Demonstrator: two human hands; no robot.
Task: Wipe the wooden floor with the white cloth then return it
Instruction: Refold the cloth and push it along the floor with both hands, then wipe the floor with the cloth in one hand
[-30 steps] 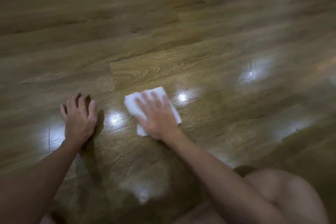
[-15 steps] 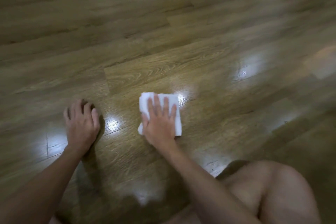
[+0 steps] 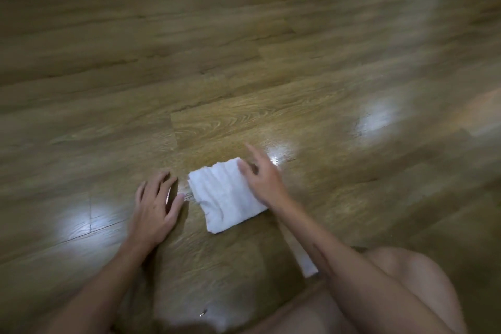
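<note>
Cloth first: the folded white cloth (image 3: 227,195) lies flat on the wooden floor (image 3: 244,62), in the middle of the view between the two hands. The right hand (image 3: 264,179) overlaps the cloth's far right corner with its fingers spread and loose — nothing is grasped, and the index finger points up and away over the boards. Whether the palm touches the fabric is hard to tell. The left hand (image 3: 156,207) rests on the floor just beside the cloth's left edge, fingers splayed, holding nothing. A bare knee (image 3: 406,287) shows at the lower right, and bright patches of reflected light sit on the glossy planks — one just beyond the right hand.
</note>
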